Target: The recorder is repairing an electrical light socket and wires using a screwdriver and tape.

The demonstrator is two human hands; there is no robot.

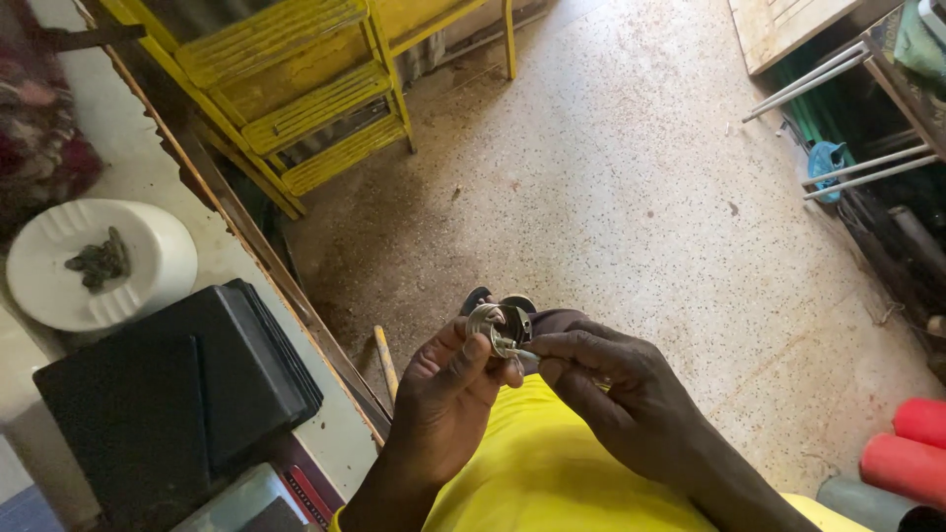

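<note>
Left hand (448, 389) and right hand (616, 384) half-hide a small metal part (496, 325).

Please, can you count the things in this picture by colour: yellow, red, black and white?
Yellow: 2, the step stool and the cloth on the lap
Red: 2, the rolls
Black: 1, the stack of flat cases
White: 1, the round dish
Total: 6

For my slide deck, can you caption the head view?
Left hand holds small round metal part; right hand works at it.
</note>
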